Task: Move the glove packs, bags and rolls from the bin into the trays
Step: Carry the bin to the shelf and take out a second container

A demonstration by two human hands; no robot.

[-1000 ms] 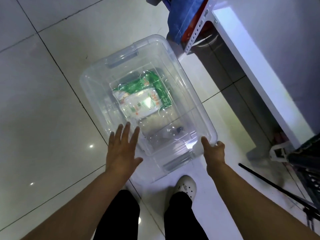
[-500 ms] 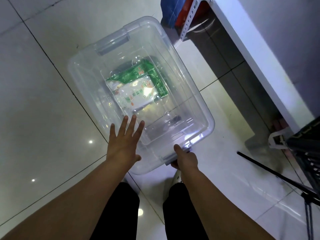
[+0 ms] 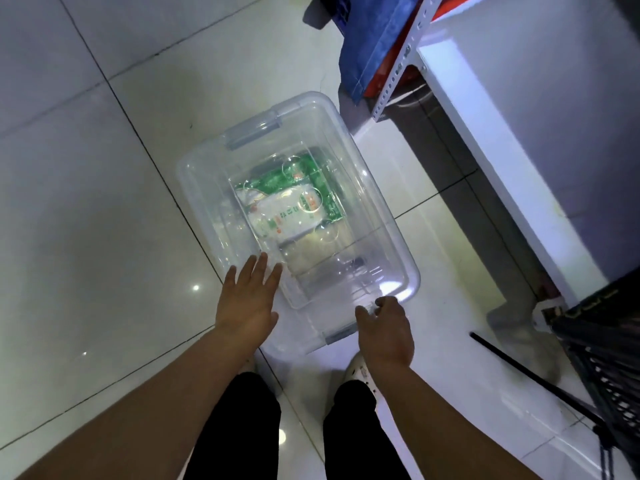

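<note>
Pressing flat on lid: left hand (image 3: pixel 247 299), fingers spread wide, at near-left corner of clear bin (image 3: pixel 194 188), centre of frame on tiled floor (image 3: pixel 86 202). Right hand (image 3: pixel 388 327) curled over near rim by grey latch (image 3: pixel 341 336), seemingly gripping it. Bin rigid, slick, probably light; take hold at short ends. Long axis runs upper left to lower right. White-green pack (image 3: pixel 291 213) inside, upper half, lying crosswise; soft film, likely slippery, so pinch an edge.

Clear bin (image 3: pixel 207 188) holds green-and-white packs (image 3: pixel 294 209).

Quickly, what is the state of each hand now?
Left hand: open, straight fingers resting on the clear bin.
Right hand: fingers curled round the bin's near edge, by the grey latch.
</note>
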